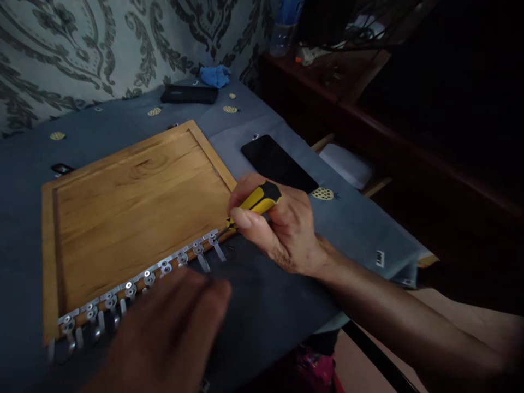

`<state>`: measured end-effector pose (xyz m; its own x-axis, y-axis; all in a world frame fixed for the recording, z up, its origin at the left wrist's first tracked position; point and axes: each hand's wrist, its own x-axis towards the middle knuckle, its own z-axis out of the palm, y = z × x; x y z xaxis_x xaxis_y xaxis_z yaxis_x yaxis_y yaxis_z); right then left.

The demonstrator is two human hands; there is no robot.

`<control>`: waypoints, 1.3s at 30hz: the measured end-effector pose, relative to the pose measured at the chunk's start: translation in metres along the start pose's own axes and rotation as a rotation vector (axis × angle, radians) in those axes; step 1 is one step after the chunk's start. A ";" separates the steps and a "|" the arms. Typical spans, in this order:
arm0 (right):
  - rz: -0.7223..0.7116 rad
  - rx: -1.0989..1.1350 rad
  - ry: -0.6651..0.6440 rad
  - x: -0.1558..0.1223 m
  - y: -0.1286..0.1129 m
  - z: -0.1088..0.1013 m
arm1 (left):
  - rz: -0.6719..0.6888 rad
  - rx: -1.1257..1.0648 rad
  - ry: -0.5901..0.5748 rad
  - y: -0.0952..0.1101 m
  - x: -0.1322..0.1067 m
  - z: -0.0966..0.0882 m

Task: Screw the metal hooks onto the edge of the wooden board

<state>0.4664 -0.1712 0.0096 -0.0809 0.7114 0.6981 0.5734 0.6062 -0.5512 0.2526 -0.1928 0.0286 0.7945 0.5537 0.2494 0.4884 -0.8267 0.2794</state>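
Observation:
My right hand point(282, 232) is closed around the handle of a yellow and black screwdriver point(260, 201). The shaft slants down to the left, with its tip at the screw of the rightmost metal hook on a framed wooden board point(139, 202). A row of silver hooks point(148, 278) is fixed along the board's near edge, with crosshead screws showing in several of them. Below the row, my left hand point(172, 327) is smeared by motion and covers some of the middle hooks. Whether it holds anything cannot be made out.
A black phone point(280, 162) lies right of the board on the grey tablecloth point(360, 229). Farther back are a dark flat case point(189, 94) and a crumpled blue cloth point(215, 75) near the patterned wall. An open drawer point(347, 164) is at the right.

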 end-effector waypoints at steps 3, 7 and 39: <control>-0.009 -0.008 -0.003 -0.001 0.000 0.000 | 0.102 0.139 -0.025 0.028 -0.016 0.024; 0.024 0.021 -0.012 0.000 -0.001 0.001 | 0.198 0.231 0.003 0.047 -0.007 0.048; -0.012 0.000 0.036 0.001 -0.001 0.006 | 0.058 0.626 -0.213 0.038 0.014 0.028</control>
<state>0.4607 -0.1682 0.0079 -0.0584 0.6904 0.7210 0.5728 0.6147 -0.5423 0.2922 -0.2194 0.0165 0.8484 0.5278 0.0415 0.5092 -0.7921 -0.3366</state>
